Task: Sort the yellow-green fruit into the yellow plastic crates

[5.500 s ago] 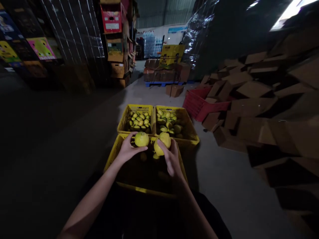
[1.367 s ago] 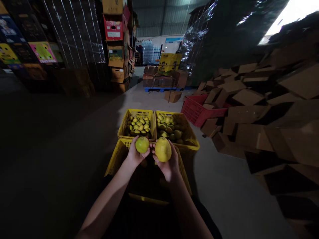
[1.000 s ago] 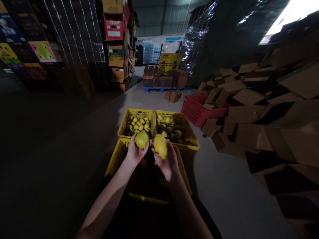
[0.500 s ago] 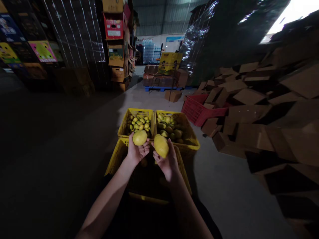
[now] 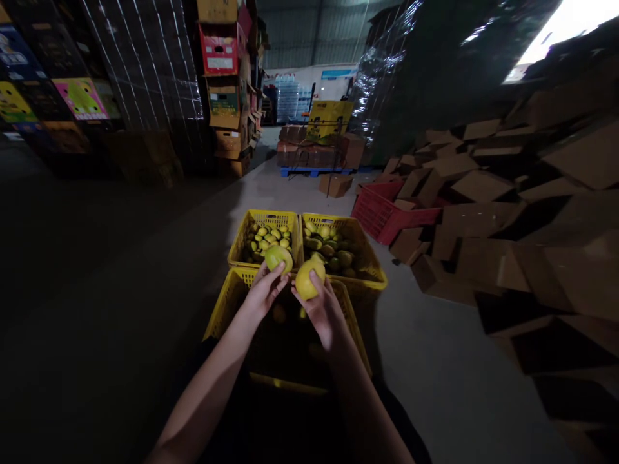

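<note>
Green shows on the left fruit (image 5: 275, 256), freshly turned in the left hand's (image 5: 258, 295) grasp! The right hand (image 5: 325, 312) clasps a yellower fruit (image 5: 306, 282); both are above the near crate (image 5: 223, 301), seemingly still being looked over.

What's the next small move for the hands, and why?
I'd have the left hand roll the green fruit slightly: its thumb covers part of the skin, so a turn should expose more. The right hand probably best just holds the yellow fruit steady, since the two fruits sit close together.
</note>
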`<state>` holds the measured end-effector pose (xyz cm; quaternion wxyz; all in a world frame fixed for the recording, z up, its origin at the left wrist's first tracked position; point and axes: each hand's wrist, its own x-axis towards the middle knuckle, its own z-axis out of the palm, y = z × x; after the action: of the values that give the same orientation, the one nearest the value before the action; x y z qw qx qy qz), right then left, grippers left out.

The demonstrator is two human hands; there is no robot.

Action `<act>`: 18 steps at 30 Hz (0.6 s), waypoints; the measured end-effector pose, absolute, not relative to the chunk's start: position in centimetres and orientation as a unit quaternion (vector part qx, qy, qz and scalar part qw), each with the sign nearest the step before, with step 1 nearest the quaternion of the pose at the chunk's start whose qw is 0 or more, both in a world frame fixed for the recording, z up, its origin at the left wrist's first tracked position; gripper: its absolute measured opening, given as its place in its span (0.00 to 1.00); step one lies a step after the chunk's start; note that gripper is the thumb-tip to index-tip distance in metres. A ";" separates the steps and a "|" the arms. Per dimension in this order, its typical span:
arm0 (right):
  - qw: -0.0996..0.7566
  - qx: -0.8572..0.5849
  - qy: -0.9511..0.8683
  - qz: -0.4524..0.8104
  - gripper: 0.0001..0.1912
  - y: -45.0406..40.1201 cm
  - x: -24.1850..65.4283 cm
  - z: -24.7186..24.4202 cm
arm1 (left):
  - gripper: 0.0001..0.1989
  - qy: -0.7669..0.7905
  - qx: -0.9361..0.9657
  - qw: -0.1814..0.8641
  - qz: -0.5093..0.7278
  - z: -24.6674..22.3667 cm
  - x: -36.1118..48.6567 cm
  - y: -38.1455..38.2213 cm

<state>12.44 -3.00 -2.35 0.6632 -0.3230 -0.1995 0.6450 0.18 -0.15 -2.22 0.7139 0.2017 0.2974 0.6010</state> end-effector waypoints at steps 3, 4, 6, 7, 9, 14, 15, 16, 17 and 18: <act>0.660 -0.332 -0.223 0.636 0.17 -3.3 12.5 -1.9 | 0.19 0.288 0.246 0.688 0.619 -2.1 0.1 -0.4; 0.656 -0.330 -0.226 0.640 0.16 -3.4 12.5 -1.7 | 0.19 0.285 0.247 0.691 0.617 -2.1 0.1 -0.5; 0.649 -0.320 -0.226 0.652 0.15 -3.5 12.4 -1.4 | 0.17 0.265 0.236 0.713 0.605 -2.0 0.1 -0.5; 0.646 -0.312 -0.220 0.661 0.16 -3.5 12.4 -1.3 | 0.16 0.246 0.232 0.730 0.594 -1.9 0.0 -0.5; 0.644 -0.295 -0.201 0.676 0.17 -3.5 12.4 -1.1 | 0.16 0.202 0.230 0.766 0.565 -1.7 -0.1 -0.6; 0.645 -0.308 -0.129 0.687 0.14 -3.2 12.8 -0.9 | 0.20 0.154 0.213 0.800 0.539 -1.2 -0.5 -0.8; 0.641 -0.310 -0.118 0.692 0.14 -3.1 12.9 -0.9 | 0.22 0.150 0.208 0.802 0.540 -1.2 -0.7 -0.7; 0.635 -0.311 -0.110 0.698 0.13 -3.1 13.0 -0.9 | 0.24 0.147 0.204 0.806 0.537 -1.2 -0.8 -0.7; 0.630 -0.310 -0.105 0.704 0.13 -3.1 13.0 -0.9 | 0.26 0.146 0.200 0.810 0.531 -1.2 -0.9 -0.7; 0.625 -0.309 -0.103 0.710 0.14 -3.1 13.0 -0.9 | 0.27 0.149 0.197 0.815 0.524 -1.3 -0.9 -0.7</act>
<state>13.02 -3.06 -0.90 0.6246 -0.3085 -0.1034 0.7099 -0.93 -0.73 -1.25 0.8153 0.1965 0.1490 0.5239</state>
